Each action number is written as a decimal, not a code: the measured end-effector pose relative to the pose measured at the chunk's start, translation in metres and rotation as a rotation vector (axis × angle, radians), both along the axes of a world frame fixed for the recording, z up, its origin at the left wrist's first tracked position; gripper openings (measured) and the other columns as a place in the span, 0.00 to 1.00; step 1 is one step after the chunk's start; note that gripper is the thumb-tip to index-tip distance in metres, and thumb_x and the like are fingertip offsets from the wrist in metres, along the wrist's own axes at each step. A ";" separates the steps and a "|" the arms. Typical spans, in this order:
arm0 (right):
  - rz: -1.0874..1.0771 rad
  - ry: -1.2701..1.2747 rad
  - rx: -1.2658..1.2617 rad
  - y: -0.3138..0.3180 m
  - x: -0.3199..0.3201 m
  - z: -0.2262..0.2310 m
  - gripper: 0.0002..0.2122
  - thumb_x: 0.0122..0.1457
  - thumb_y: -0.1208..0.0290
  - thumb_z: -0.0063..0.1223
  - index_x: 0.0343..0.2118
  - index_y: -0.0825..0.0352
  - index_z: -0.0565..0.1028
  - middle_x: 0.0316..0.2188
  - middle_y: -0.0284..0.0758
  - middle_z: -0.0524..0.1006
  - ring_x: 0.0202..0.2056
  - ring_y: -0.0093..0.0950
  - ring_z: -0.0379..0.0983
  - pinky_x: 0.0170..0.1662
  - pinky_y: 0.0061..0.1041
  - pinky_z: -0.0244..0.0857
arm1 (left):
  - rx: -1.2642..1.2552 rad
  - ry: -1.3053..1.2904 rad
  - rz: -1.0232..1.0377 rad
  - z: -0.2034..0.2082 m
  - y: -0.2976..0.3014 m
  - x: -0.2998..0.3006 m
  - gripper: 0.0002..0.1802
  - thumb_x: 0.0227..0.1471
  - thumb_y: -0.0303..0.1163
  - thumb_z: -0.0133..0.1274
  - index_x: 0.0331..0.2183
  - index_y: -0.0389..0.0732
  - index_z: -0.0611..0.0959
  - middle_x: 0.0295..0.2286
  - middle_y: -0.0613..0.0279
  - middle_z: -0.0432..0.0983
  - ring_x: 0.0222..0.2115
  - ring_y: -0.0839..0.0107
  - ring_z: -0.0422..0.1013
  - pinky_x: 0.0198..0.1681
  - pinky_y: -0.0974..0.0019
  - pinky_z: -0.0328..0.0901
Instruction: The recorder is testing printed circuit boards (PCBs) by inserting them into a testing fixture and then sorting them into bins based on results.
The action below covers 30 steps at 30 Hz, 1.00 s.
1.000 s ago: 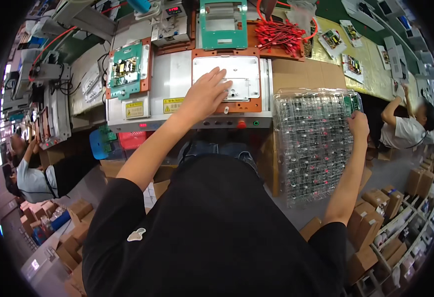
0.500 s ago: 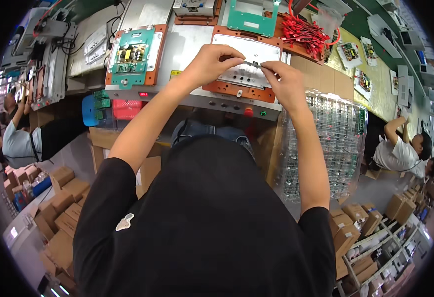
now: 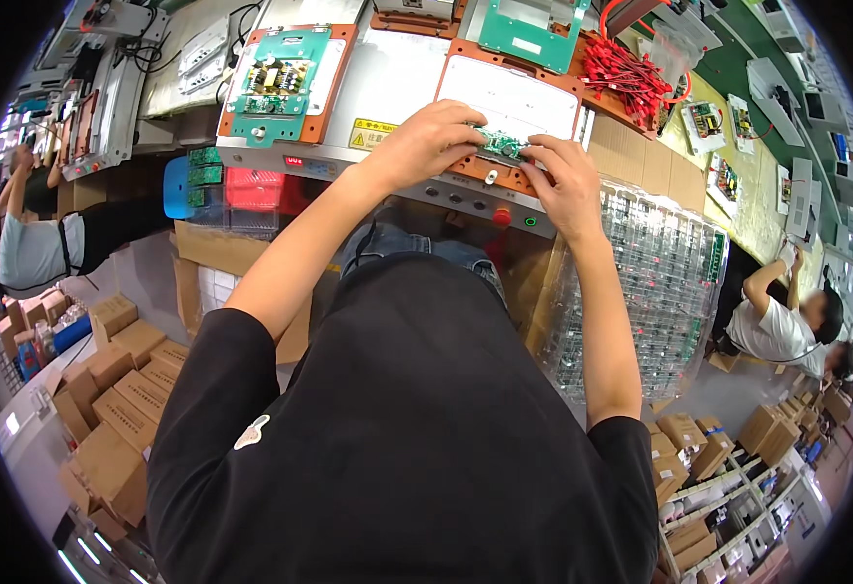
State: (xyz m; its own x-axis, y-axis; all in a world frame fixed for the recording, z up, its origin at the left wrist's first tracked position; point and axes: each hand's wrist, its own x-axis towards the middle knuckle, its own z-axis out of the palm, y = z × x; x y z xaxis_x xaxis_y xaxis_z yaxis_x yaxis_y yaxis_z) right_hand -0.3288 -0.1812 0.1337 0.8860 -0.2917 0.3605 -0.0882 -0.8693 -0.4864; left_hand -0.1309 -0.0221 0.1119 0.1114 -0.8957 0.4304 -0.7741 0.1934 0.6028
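Between my two hands is a small green circuit board (image 3: 504, 145), its component side facing up, at the near end of a fixture with a white plate (image 3: 514, 95) and an orange-brown frame (image 3: 454, 60). My left hand (image 3: 431, 146) pinches the board's left end between thumb and fingers. At the opposite end, the thumb and fingertips of my right hand (image 3: 567, 185) close on it. Whether the board rests on the fixture is hidden by my fingers. A metal knob (image 3: 491, 177) stands on the frame's near edge, just below the board.
Left of my hands, a teal fixture (image 3: 300, 54) carries a populated circuit board (image 3: 276, 78). Red-wired leads (image 3: 626, 76) lie heaped at the back right. Clear trays of boards (image 3: 641, 292) stand at my right. A red button (image 3: 501, 216) sits on the machine's front. Co-workers sit on both sides.
Both hands have come nearer to me, from over the white plate to the fixture's near end. The board, a thin dark edge before, now shows its green face. The whole view has shifted slightly.
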 end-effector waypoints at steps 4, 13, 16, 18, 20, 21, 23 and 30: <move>-0.020 -0.024 -0.018 -0.010 0.003 0.018 0.09 0.50 0.75 0.63 0.36 0.65 0.80 0.42 0.36 0.79 0.44 0.34 0.74 0.47 0.32 0.67 | -0.110 -0.108 0.167 0.011 0.014 -0.022 0.12 0.45 0.28 0.64 0.35 0.39 0.83 0.41 0.58 0.77 0.44 0.58 0.72 0.49 0.59 0.66; -0.236 -0.216 -0.422 -0.256 0.165 -0.009 0.20 0.57 0.73 0.55 0.53 0.74 0.71 0.45 0.48 0.78 0.43 0.41 0.75 0.48 0.33 0.68 | -0.093 0.022 0.378 -0.014 0.011 -0.091 0.10 0.42 0.30 0.66 0.30 0.41 0.83 0.30 0.63 0.74 0.33 0.63 0.70 0.37 0.62 0.61; -0.175 0.009 0.249 -0.196 0.165 0.067 0.21 0.56 0.71 0.56 0.53 0.71 0.72 0.44 0.52 0.77 0.45 0.47 0.74 0.49 0.37 0.67 | -0.158 -0.010 0.483 -0.015 0.018 -0.095 0.09 0.41 0.30 0.66 0.28 0.41 0.83 0.29 0.64 0.74 0.32 0.64 0.70 0.36 0.62 0.61; -0.050 -0.266 0.092 -0.158 0.125 0.086 0.12 0.57 0.76 0.57 0.44 0.71 0.78 0.38 0.39 0.80 0.37 0.30 0.77 0.43 0.24 0.69 | -0.168 -0.025 0.526 -0.015 0.014 -0.098 0.08 0.42 0.31 0.65 0.27 0.43 0.82 0.28 0.67 0.73 0.31 0.65 0.70 0.37 0.62 0.61; 0.036 -0.310 -0.035 -0.086 0.061 0.094 0.09 0.54 0.81 0.59 0.39 0.71 0.80 0.35 0.36 0.81 0.34 0.24 0.77 0.42 0.20 0.69 | -0.193 -0.023 0.550 -0.022 0.010 -0.098 0.08 0.42 0.31 0.65 0.27 0.43 0.82 0.28 0.68 0.73 0.31 0.66 0.70 0.37 0.62 0.61; 0.029 -0.321 -0.097 -0.052 0.028 0.081 0.08 0.51 0.83 0.59 0.36 0.71 0.80 0.34 0.37 0.81 0.34 0.27 0.77 0.41 0.23 0.70 | -0.223 -0.026 0.527 -0.023 0.008 -0.099 0.08 0.42 0.31 0.65 0.27 0.43 0.82 0.27 0.69 0.73 0.31 0.67 0.70 0.37 0.62 0.61; 0.099 -0.297 -0.159 -0.017 -0.007 0.043 0.08 0.49 0.84 0.59 0.33 0.70 0.81 0.34 0.40 0.80 0.36 0.35 0.77 0.43 0.31 0.71 | -0.234 -0.049 0.522 -0.022 0.006 -0.096 0.08 0.42 0.31 0.65 0.27 0.44 0.82 0.27 0.69 0.73 0.31 0.67 0.70 0.37 0.63 0.61; -0.029 -0.052 -0.055 0.039 -0.032 -0.008 0.14 0.50 0.85 0.55 0.41 0.70 0.79 0.44 0.39 0.79 0.49 0.38 0.74 0.54 0.39 0.66 | -0.199 0.023 0.488 0.000 0.049 -0.093 0.10 0.40 0.28 0.68 0.29 0.43 0.83 0.27 0.67 0.74 0.30 0.66 0.71 0.36 0.63 0.62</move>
State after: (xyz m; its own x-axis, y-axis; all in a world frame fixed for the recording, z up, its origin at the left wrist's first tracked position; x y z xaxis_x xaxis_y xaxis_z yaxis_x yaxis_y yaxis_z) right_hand -0.3610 -0.1418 0.1256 0.8569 -0.2956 0.4222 -0.0896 -0.8922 -0.4427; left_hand -0.2243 0.0272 0.1121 0.5066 -0.6388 0.5791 -0.7896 -0.0740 0.6091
